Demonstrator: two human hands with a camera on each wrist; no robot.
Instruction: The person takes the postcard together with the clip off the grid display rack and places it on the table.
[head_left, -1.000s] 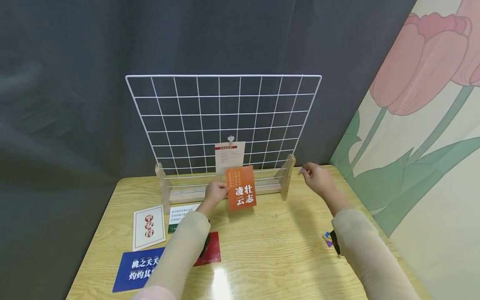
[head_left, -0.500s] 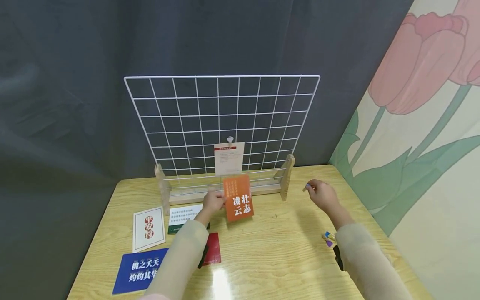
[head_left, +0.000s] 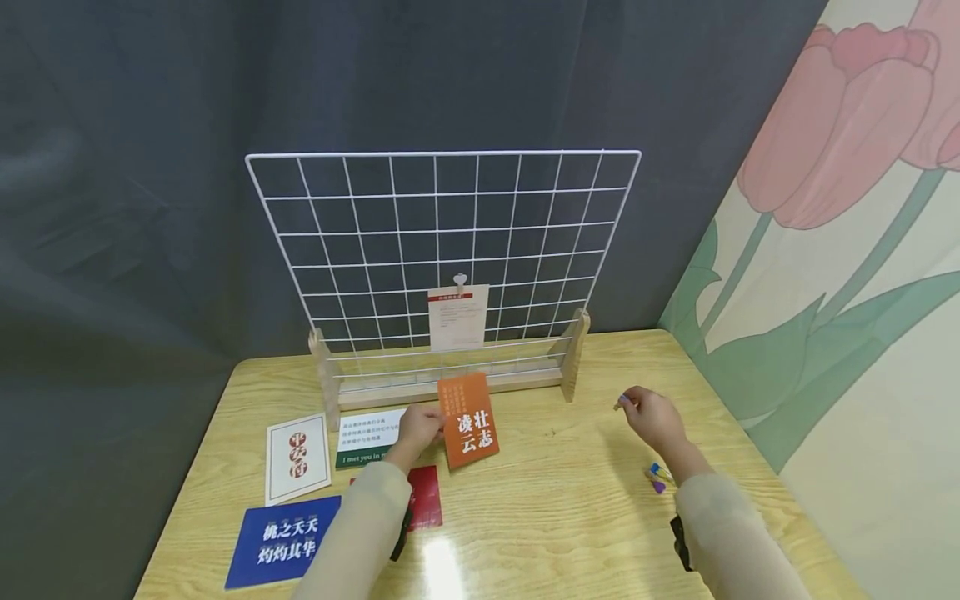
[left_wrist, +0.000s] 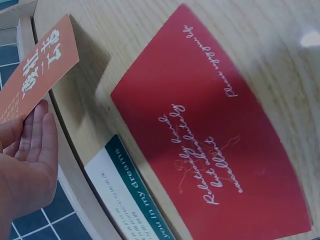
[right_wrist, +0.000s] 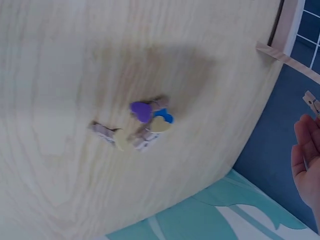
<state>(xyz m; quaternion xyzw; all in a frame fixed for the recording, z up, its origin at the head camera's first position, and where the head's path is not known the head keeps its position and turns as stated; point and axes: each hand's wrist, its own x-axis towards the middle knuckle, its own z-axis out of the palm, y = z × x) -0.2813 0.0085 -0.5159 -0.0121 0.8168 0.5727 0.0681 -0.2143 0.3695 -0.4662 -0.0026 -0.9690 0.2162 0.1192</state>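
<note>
My left hand (head_left: 420,429) pinches the left edge of an orange card (head_left: 468,421) with white characters, held tilted above the table in front of the rack. The left wrist view shows thumb and fingers on that card's edge (left_wrist: 47,55). Off to the right, my right hand (head_left: 654,417) pinches a small wooden clothespin (right_wrist: 311,101) over the table. Behind the orange card, a white card (head_left: 458,321) hangs on the white wire grid (head_left: 517,208) from a clothespin with a white heart (head_left: 461,280).
Several heart-topped clothespins (right_wrist: 150,122) lie on the table by my right forearm. To the left lie a blue card (head_left: 281,542), a white card with red characters (head_left: 297,458), a green-and-white card (head_left: 367,433) and a red card (head_left: 426,497). Wooden feet (head_left: 576,354) carry the grid.
My left hand has drawn the orange card down and slightly left, away from the grid. My right hand, still pinching the clothespin, has moved down and a little right.
</note>
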